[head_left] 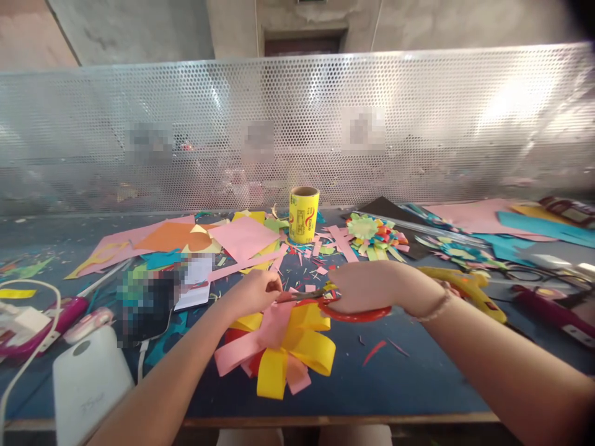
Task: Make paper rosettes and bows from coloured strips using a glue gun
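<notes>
My right hand (362,288) is closed on a pair of scissors (304,297), whose blades point left toward my other hand. Curled fingers of my left hand (260,290) pinch at the end of a pink paper strip (275,325), close to the blade tips; the exact grip is partly hidden. Below both hands lies a paper flower (316,353) of looped yellow and pink strips, with red and orange paper under them. A red paper piece (362,314) shows beneath my right hand.
A yellow cardboard tube (304,215) stands upright among paper scraps. Finished-looking paper flowers (365,229) and a yellow glue gun (465,285) lie to the right. At left are coloured sheets (246,238), a white power bank (90,378) and cables. A perforated metal panel (209,124) closes the back.
</notes>
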`<state>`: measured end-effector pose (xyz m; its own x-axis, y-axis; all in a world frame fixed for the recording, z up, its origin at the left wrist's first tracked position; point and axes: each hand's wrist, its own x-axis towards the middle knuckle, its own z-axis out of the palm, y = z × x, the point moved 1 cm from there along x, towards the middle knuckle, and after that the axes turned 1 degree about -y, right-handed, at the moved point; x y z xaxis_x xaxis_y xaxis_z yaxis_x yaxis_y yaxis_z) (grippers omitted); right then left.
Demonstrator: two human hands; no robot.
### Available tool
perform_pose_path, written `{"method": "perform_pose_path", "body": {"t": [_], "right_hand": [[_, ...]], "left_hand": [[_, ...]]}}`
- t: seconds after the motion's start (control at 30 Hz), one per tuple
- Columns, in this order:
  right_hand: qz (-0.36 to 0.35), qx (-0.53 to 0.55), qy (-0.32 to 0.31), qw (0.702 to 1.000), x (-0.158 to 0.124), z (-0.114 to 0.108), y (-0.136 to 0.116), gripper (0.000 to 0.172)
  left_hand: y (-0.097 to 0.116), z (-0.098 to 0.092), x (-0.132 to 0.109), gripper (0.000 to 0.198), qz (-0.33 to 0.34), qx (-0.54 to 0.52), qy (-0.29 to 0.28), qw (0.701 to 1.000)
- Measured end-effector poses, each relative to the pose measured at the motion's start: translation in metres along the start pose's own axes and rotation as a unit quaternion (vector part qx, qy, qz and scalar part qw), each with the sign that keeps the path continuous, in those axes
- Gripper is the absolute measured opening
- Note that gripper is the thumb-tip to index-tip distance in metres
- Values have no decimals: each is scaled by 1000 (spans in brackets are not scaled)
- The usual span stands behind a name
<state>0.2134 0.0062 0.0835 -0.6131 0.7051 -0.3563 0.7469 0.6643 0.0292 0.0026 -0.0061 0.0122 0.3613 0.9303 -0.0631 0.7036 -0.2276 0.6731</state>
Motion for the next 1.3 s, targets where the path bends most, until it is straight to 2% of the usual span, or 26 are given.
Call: {"method": "perform_pose_path", "body": {"t": [0.1, 0.2, 0.4, 0.57, 0.77, 0.9, 1.1, 1.3], "right_hand": [[10, 8, 14, 1000, -2, 0, -8, 33], [31, 9, 14, 999, -8, 4, -10, 30], [34, 61, 71, 995, -20, 36, -2, 36], [48, 82, 74, 993, -25, 53, -6, 35], [51, 83, 113, 989, -31, 62, -7, 40], [35, 89, 120, 988, -35, 67, -8, 41], [11, 96, 118, 988, -25, 63, -12, 34], [15, 125, 103, 987, -18, 64, -17, 25]], "left_hand": [[0, 0, 0, 11, 0, 7, 4, 1000], [-1, -2, 0, 13, -4, -30, -7, 1000], [-7, -4, 3, 8, 23, -80, 3, 997], [-10, -2, 5, 5, 39, -74, 15, 996], [-14, -1, 6, 9, 48, -48, 34, 997], [-15, -1, 7, 9, 37, -58, 26, 997], [-10, -1, 5, 15, 54, -65, 8, 996], [-6, -3, 2, 13, 24, -123, -18, 992]]}}
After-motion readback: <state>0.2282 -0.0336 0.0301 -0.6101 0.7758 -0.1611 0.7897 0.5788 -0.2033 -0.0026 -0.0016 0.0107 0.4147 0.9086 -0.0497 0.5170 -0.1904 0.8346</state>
